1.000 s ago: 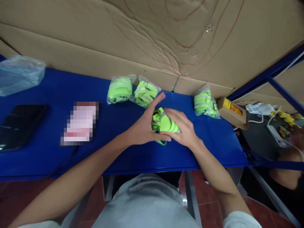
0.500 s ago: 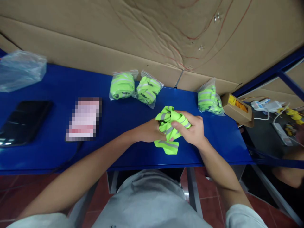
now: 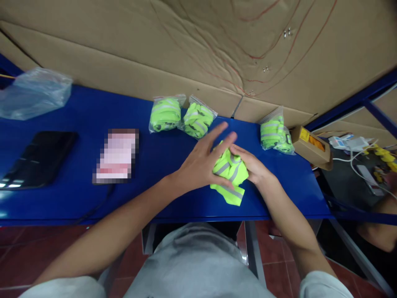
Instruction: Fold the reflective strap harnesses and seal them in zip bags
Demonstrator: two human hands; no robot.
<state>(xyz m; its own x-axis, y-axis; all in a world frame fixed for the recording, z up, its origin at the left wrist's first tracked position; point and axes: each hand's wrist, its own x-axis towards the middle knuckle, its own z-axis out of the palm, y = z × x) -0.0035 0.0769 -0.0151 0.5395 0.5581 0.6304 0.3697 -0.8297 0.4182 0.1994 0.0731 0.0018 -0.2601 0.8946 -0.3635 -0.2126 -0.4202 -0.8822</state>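
Note:
A neon green reflective vest with grey stripes is bundled up between both my hands above the blue table. My left hand has its fingers stretched out, with the thumb pressed under the bundle. My right hand cups the bundle from the right side. One striped end of the vest hangs down near the table's front edge.
Three clear bags of folded green vests lie along the cardboard back wall. A black phone, a blurred card, a clear plastic bag and a small cardboard box also rest here. Cables lie at right.
My left hand has opened its fingers and moved over the bundle. The vest is squeezed more tightly and sits lower between my hands than half a second ago.

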